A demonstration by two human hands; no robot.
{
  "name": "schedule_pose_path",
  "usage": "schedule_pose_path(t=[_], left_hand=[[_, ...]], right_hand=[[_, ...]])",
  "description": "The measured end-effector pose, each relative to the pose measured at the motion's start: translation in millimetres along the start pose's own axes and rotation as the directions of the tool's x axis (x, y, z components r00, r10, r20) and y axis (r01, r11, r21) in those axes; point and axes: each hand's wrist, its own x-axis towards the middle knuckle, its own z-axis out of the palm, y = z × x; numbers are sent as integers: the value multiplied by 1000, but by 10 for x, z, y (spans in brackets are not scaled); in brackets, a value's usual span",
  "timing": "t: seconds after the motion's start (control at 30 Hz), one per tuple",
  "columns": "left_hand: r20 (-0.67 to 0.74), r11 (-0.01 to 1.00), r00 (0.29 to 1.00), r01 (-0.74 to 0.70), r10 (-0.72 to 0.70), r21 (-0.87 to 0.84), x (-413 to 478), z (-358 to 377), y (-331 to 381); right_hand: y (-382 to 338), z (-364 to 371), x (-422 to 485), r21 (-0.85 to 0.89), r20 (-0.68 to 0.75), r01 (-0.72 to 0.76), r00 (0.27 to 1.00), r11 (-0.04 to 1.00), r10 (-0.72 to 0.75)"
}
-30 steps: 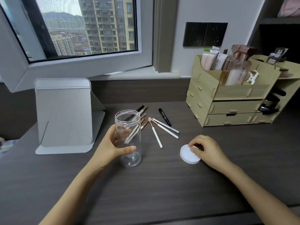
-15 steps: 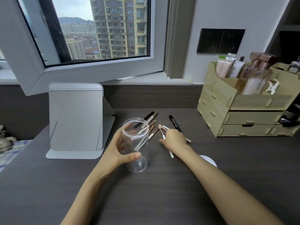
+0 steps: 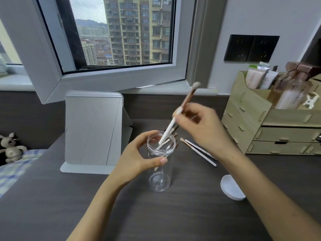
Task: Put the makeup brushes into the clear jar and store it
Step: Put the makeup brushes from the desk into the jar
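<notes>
A clear jar (image 3: pixel 160 180) stands upright on the dark desk, and my left hand (image 3: pixel 137 159) wraps around its upper part. My right hand (image 3: pixel 205 129) pinches a white-handled makeup brush (image 3: pixel 169 126) with a rose-gold ferrule, bristles up. The brush is tilted, with its handle tip inside the jar's mouth. More makeup brushes (image 3: pixel 198 151) lie on the desk behind and to the right of the jar; some are seen only through the plastic. The jar's white lid (image 3: pixel 231 187) lies flat at the right.
A grey folding mirror stand (image 3: pixel 93 131) stands left of the jar. A wooden organizer (image 3: pixel 271 129) with drawers, tubes and bottles fills the right. An open window sash (image 3: pixel 107 79) leans in over the back of the desk. A small plush toy (image 3: pixel 12 147) sits far left.
My right hand left the lid, picked a brush from the pile and lifted it, and now its handle tip is in the jar's mouth. My left hand stayed on the jar.
</notes>
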Motion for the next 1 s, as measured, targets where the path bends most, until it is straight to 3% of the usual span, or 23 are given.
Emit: schedule_pose_path(t=[0.1,0.17,0.23,0.33,0.4,0.47,0.53,0.6,0.7,0.77,0.9,0.97,1.0], left_hand=[[-2,1000,1000,-10,10,9,-9,2,4],[0,1000,1000,-12,12,20,-9,5,7],[1,1000,1000,-8,8,27,3,5,13],[-5,1000,1000,-2,2,18,23,11,13],[-13,1000,1000,-1,1,8,30,19,7],[-14,1000,1000,3,-3,4,34,29,0],[-10,1000,1000,4,-4,4,39,39,-3],[-9,1000,1000,4,-4,-5,41,45,-1],[-15,1000,1000,8,-8,-14,37,47,-4],[-12,1000,1000,9,-9,-5,33,49,0],[-6,1000,1000,17,-17,5,38,44,18],[-6,1000,1000,17,-17,-8,38,46,19],[-7,1000,1000,16,-16,-15,37,50,19]], right_hand=[[93,106,-50,-382,170,102,985,918,-39],[85,147,-61,-487,264,85,963,869,54],[60,149,-65,-450,301,15,944,893,136],[9,38,-65,-220,288,-145,935,965,207],[81,-89,-44,-41,192,-250,948,967,253],[312,-195,5,-128,-1,-286,958,950,288],[636,-243,43,-430,-103,-329,943,841,316],[948,-210,15,-668,-84,-350,912,657,400],[1249,-124,-56,-824,-57,-332,854,458,517],[1337,-76,-53,-869,-50,-301,842,393,537],[1373,-26,-36,-889,-22,-265,838,373,545],[1249,-78,-37,-810,-76,-366,840,458,537],[1148,-126,-25,-722,-121,-416,863,553,491]])
